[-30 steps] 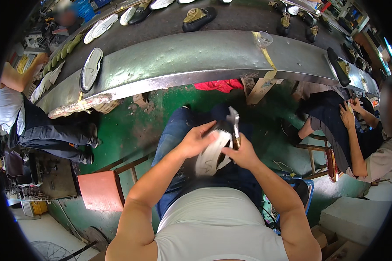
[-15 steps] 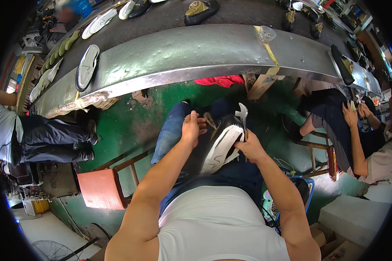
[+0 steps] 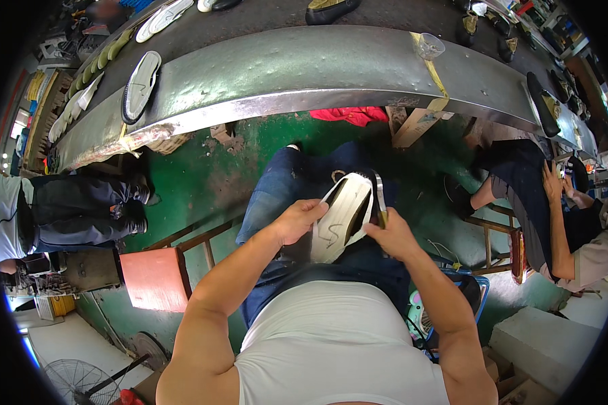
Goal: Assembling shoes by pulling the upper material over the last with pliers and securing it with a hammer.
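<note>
A white shoe sole (image 3: 341, 217) with a black upper rests on my lap, over blue jeans. My left hand (image 3: 297, 220) grips its left edge, fingers curled on the sole. My right hand (image 3: 389, 233) is closed on a thin metal tool (image 3: 379, 197) with a yellowish handle. The tool's blade stands upright against the sole's right edge, next to the black rim.
A long curved metal conveyor (image 3: 304, 67) runs across the top, carrying soles and shoes, one white sole (image 3: 140, 86) at its left. A red stool (image 3: 153, 278) stands at my left. Seated people work at the left (image 3: 67, 209) and at the right (image 3: 554, 216). A red cloth (image 3: 355, 115) lies under the conveyor.
My left hand has come back from the sole's far tip to grip its near left side. The sole sits lower and flatter on my lap. The tool stays at its right edge.
</note>
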`<state>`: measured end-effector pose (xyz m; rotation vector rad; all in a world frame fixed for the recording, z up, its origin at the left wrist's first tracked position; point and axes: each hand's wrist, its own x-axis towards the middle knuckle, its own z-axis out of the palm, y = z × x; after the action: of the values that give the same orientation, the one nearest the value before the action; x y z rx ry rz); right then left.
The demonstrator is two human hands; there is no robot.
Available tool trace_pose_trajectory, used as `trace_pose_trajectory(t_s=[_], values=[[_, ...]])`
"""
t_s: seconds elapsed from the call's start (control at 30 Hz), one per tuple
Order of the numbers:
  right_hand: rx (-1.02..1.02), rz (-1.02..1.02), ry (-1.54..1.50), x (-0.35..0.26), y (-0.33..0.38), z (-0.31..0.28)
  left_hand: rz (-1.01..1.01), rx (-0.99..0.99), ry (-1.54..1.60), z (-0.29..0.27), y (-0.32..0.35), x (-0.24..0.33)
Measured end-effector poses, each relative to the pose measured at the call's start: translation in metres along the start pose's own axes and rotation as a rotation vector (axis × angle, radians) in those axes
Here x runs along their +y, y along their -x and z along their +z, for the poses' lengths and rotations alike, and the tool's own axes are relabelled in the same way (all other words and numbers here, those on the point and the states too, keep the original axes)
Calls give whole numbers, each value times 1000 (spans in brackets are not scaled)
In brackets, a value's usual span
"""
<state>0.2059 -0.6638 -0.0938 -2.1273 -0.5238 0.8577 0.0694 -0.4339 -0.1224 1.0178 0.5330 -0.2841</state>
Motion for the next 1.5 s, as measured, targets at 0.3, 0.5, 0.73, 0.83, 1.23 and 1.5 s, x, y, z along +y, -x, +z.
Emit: trace_pose_trajectory(t_s=[0.3, 0.5, 0.73, 0.83, 1.23, 1.5], values=[[-328, -350, 503, -28, 46, -38, 142, 52, -499, 26, 14, -39], [-524, -253, 978, -88, 33, -42, 80, -74, 139, 46, 27, -20], [-258, -322, 491, -15, 33, 17, 44, 538, -139, 40, -18, -48], [-193, -295, 400, -24, 38, 23, 169, 696, -541, 37, -15, -42], [-65, -226, 565, 1, 23, -5, 643, 365, -1234, 35, -5, -37], [-503, 204, 241, -39, 10, -62, 368, 132, -1385, 37, 0, -15]])
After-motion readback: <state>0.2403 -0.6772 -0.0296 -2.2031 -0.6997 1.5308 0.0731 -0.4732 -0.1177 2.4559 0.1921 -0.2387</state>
